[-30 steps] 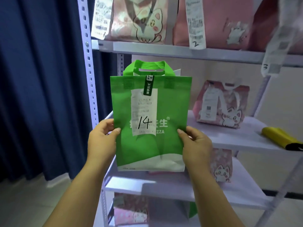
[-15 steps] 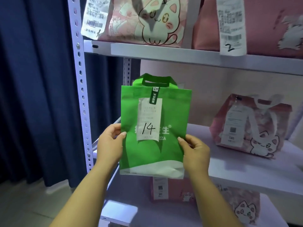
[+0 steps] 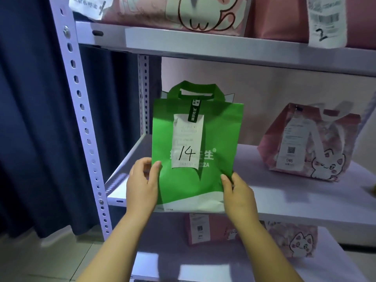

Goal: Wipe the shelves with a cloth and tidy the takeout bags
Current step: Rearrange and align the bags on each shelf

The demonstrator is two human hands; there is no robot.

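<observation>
- Green takeout bag [image 3: 220,139] is upright at the front left of the middle shelf [image 3: 295,197], its white bottom edge level with the shelf's front lip. I cannot tell whether it rests there.
- Left hand [image 3: 142,185] pinches the bag's left edge, thumb on the front.
- Right hand [image 3: 239,193] grasps the lower right edge likewise.
- White receipt [image 3: 188,139] marked 14 is stuck on the bag's front.
- Pink cat bag [image 3: 309,143] sits well apart to the right on the same shelf.
- Another pink bag [image 3: 203,228] stands on the lower shelf [image 3: 325,265].

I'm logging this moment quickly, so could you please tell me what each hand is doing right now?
Left hand: holds the green bag by its left edge.
Right hand: holds the same bag by its right edge.
</observation>
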